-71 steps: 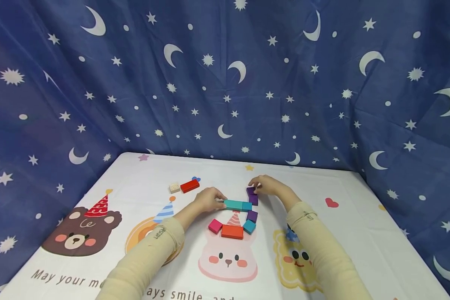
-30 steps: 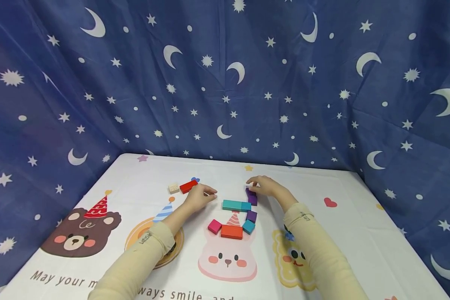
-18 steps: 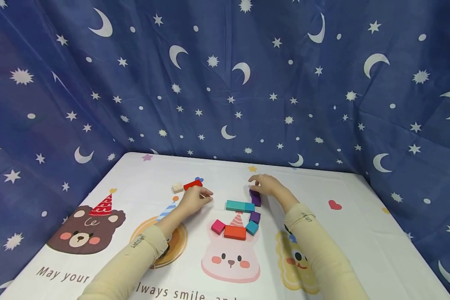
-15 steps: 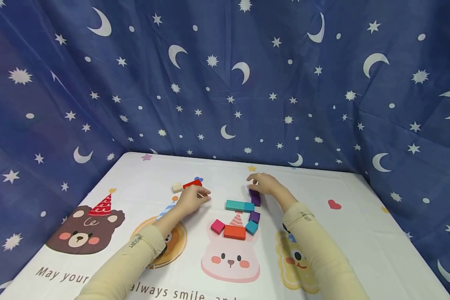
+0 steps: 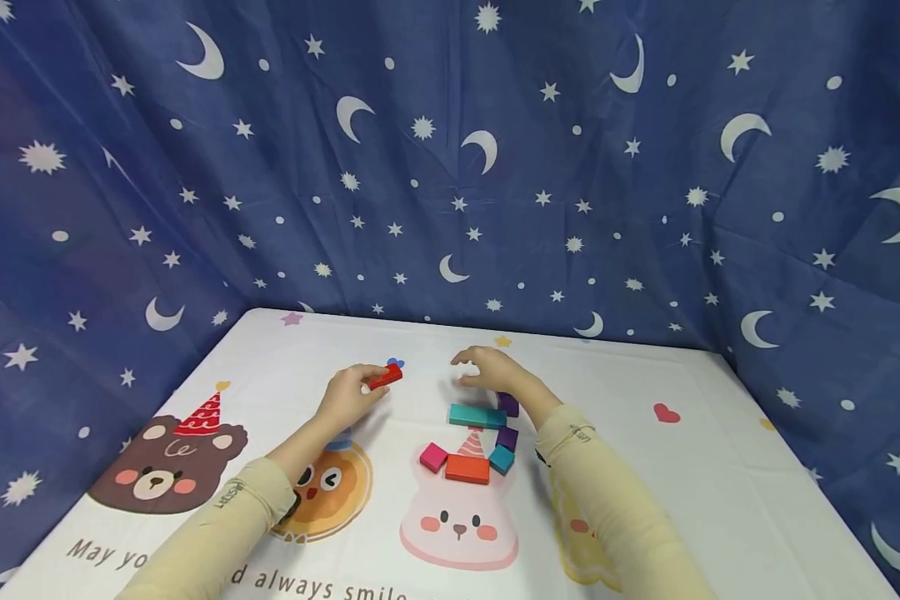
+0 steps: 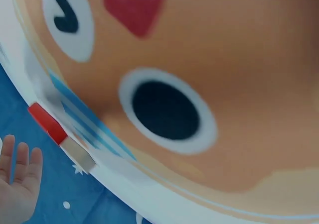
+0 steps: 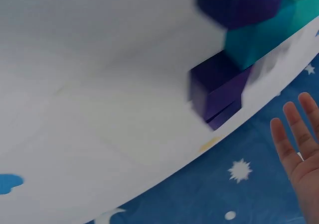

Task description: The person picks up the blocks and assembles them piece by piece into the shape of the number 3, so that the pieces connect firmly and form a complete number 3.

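Note:
My left hand reaches to a red block at the back left, thumb and fingers spread at its two sides in the head view. In the left wrist view the red block lies end to end with a cream block, straight fingers beside them. My right hand hovers with bent fingers, holding nothing, left of a dark purple block. Other purple blocks show in the right wrist view. A teal block lies in front of this hand.
An orange block, a pink block, a blue block and a purple block form a curve below the teal one. The white tablecloth has printed cartoon faces. A blue starry curtain rises behind.
My left hand has left the teal block and moved left to the red block. My right hand has drawn away from the upper purple blocks, moving left.

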Demonstrator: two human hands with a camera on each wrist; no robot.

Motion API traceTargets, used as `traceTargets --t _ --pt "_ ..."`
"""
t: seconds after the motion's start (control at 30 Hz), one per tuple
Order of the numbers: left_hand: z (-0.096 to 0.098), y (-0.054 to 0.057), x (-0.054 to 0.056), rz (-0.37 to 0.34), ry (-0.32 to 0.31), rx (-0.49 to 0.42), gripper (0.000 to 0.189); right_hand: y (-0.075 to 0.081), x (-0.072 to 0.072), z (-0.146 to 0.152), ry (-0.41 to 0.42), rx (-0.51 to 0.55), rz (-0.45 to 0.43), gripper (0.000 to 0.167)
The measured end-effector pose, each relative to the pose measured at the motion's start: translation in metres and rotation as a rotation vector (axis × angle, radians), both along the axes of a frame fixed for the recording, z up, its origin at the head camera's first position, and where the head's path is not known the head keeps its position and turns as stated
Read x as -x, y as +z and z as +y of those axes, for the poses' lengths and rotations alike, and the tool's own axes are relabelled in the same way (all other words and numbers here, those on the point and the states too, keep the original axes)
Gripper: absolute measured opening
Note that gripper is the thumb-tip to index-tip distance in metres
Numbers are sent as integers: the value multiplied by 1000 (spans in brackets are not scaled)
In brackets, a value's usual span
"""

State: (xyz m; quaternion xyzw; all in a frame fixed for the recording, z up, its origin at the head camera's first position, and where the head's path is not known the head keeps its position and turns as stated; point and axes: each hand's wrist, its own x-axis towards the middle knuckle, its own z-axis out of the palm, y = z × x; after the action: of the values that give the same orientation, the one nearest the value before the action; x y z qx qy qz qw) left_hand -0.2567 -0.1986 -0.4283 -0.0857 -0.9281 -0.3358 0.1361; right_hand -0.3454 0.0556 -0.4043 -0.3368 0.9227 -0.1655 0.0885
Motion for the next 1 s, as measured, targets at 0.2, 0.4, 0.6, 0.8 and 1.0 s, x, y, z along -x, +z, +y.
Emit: traceTargets --t 0.2,0.4,0.6,0.8,1.0 --pt "-13 -1 -4 37 19 8 31 3 -1 -16 -14 -5 -9 40" --pt "-24 -5 -8 19 52 57 35 2 -3 -27 11 -9 -28 39" --pt "-38 -7 -5 -17 73 111 41 -1 -7 -44 50 -42 -44 41" --pt "-45 -9 -1 -35 53 127 42 -1 -7 -56 50 -86 -44 50" --pt "-51 -9 4 -73 48 135 45 1 -1 -77 90 -120 -45 57"
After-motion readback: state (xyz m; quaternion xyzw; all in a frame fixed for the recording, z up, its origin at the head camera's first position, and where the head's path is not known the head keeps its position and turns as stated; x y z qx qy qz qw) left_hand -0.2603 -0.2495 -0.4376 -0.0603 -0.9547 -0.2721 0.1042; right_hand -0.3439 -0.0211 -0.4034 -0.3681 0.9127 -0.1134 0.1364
